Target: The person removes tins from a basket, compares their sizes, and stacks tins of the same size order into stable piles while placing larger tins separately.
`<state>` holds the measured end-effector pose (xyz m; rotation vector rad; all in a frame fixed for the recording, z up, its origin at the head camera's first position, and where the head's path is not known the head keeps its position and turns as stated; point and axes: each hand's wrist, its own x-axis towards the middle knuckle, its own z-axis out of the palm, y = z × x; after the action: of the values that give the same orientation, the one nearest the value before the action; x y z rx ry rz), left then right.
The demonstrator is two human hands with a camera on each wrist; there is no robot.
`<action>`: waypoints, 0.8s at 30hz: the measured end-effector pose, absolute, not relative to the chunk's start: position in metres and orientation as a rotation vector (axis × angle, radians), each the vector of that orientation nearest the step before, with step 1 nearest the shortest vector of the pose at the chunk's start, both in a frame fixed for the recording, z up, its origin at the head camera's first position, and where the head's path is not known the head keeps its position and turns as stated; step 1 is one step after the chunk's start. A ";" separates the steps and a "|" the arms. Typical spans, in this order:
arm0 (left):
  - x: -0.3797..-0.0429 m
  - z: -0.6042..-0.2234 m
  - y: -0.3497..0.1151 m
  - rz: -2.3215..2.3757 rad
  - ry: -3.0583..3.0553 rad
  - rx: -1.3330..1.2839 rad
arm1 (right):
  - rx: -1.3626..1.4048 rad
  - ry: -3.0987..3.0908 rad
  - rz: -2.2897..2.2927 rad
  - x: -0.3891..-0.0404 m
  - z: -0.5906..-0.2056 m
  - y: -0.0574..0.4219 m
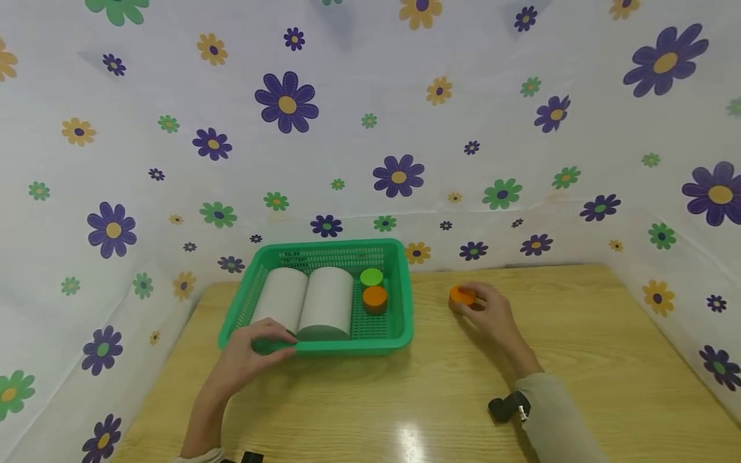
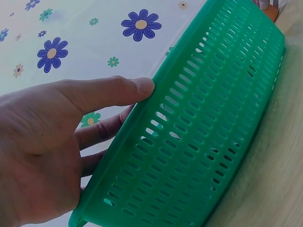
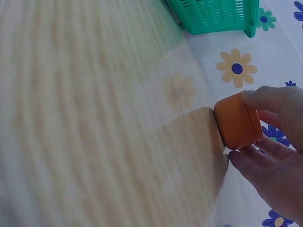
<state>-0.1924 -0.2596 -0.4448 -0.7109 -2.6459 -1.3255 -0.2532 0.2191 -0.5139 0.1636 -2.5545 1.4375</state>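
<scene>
A person's right hand [image 1: 492,315] grips an orange case [image 1: 461,296] on a wooden table [image 1: 463,399], just right of a green basket [image 1: 359,348], while the left hand [image 1: 246,357] pinches the basket's near rim. Inside sit two white rolls [image 1: 327,299], a lime item [image 1: 372,277] and a second orange item [image 1: 375,299].

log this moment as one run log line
left hand: holds green basket rim | right hand: holds orange container on table | inside basket: two white cylinders, green-topped item, orange-topped item
</scene>
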 end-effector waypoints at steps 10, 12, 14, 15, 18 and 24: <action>-0.192 -0.450 -0.261 -1.281 -2.650 -0.668 | 0.177 -2.548 1.439 -0.253 -0.517 0.218; -0.193 -0.449 -0.260 -1.278 -2.652 -0.662 | 0.186 -2.546 1.444 -0.252 -0.516 0.219; -0.193 -0.449 -0.259 -1.275 -2.650 -0.663 | 0.200 -2.548 1.439 -0.252 -0.515 0.221; -0.193 -0.448 -0.258 -1.276 -2.647 -0.670 | 0.200 -2.550 1.432 -0.251 -0.514 0.221; -0.192 -0.448 -0.258 -1.281 -2.639 -0.689 | 0.197 -2.558 1.368 -0.251 -0.510 0.220; -0.191 -0.447 -0.259 -1.277 -2.629 -0.705 | 0.239 -2.477 1.205 -0.252 -0.497 0.214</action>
<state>-0.1915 -0.2592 -0.4469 -0.7048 -2.6286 -1.2770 -0.2524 0.2136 -0.4968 0.2385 -2.4773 1.2046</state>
